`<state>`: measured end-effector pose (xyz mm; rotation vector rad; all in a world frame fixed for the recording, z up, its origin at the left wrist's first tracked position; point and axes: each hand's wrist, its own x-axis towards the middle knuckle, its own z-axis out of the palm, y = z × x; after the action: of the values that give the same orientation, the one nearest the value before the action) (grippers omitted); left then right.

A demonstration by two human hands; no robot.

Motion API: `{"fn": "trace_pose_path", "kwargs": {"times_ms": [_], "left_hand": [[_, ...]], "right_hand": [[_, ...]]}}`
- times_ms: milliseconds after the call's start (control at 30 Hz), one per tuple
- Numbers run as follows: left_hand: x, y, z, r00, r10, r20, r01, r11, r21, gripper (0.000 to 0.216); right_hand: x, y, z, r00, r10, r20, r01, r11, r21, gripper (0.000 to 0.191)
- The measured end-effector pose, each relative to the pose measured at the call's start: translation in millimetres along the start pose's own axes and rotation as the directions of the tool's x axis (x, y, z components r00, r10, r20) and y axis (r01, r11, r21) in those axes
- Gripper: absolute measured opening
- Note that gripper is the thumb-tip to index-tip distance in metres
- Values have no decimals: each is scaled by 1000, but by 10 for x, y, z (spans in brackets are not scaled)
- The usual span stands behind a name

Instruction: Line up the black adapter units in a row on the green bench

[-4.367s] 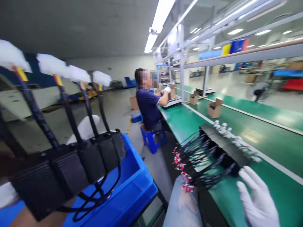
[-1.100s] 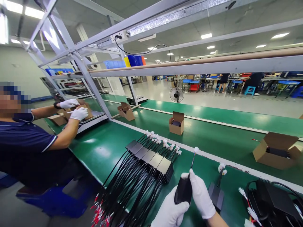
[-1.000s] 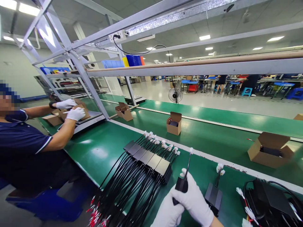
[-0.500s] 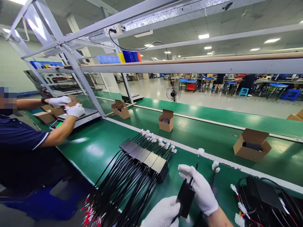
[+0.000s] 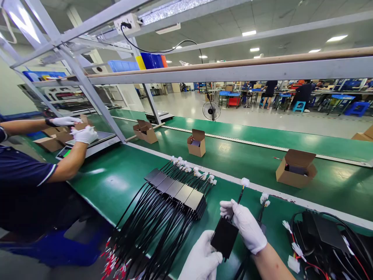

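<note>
My left hand [image 5: 202, 256], in a white glove, grips the lower left edge of a flat black box-shaped module [image 5: 224, 236] between thumb and fingers. At its upper end my right hand [image 5: 246, 225], also gloved, closes around the black cable, which ends in a white connector [image 5: 245, 182]. The module's broad face is turned toward me. Left of my hands lies a row of similar black modules [image 5: 175, 188], their white plugs pointing away and their long black leads running toward me to red and white ends. Another module with white connectors [image 5: 264, 199] is partly hidden behind my right wrist.
A heap of black adapters with cables [image 5: 326, 237] lies at the right. Open cartons [image 5: 294, 171] holding dark items stand on the green belt [image 5: 233, 163] beyond a white rail. At left, a co-worker's gloved hands [image 5: 84, 135] handle cardboard over a scale. A metal shelf crosses above.
The module has turned so its broad face shows more fully, and both hands have shifted slightly. The cartons on the belt have moved left. My view has shifted a little.
</note>
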<state>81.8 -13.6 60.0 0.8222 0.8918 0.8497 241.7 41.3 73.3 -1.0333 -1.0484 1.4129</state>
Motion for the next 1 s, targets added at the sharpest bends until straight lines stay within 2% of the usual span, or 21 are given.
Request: {"fn": "trace_pose_path", "kwargs": {"times_ms": [167,267,300,333,433,467,600,733,800,867,967,1000], "left_hand": [[-45,143,7,998,-20,-54,18,999,-27,38],[-79,234,0,998,2,-71,-6,998,-62,39],[-85,246,-5,997,12,-77,-16,998,-60,39],[-86,247,-11,996,21,-86,-25,998,-50,39],[-77,199,-34,990,67,-125,-69,997,-16,38],[-73,174,-41,989,80,-126,-81,997,-5,38],[-82,108,-41,999,40,-11,-40,997,61,40],[-76,92,35,995,24,97,-26,999,25,78],[-47,79,83,997,26,77,-28,999,31,88],[-12,64,119,1000,20,2,-21,997,80,89],[10,64,134,991,55,-125,-32,984,175,86],[6,72,131,989,65,-130,-40,982,185,83]], "right_hand": [[-140,-17,97,997,46,54,-46,999,13,60],[-248,-18,241,998,55,27,-51,990,-134,92],[-270,-17,283,998,55,3,-54,980,-192,93],[-281,-15,314,999,41,-12,-43,968,-248,85],[-253,0,333,999,-52,5,50,921,-386,39],[-232,12,319,996,-85,8,81,908,-412,30],[-165,97,258,986,-154,-68,120,926,-358,44],[-158,182,277,988,-101,-117,71,969,-236,46],[-173,202,308,985,-102,-142,69,973,-220,46],[-196,209,336,984,-106,-146,72,973,-219,49],[-235,205,340,991,-100,-86,80,975,-207,57],[-245,203,330,995,-90,-53,79,979,-187,58]]}}
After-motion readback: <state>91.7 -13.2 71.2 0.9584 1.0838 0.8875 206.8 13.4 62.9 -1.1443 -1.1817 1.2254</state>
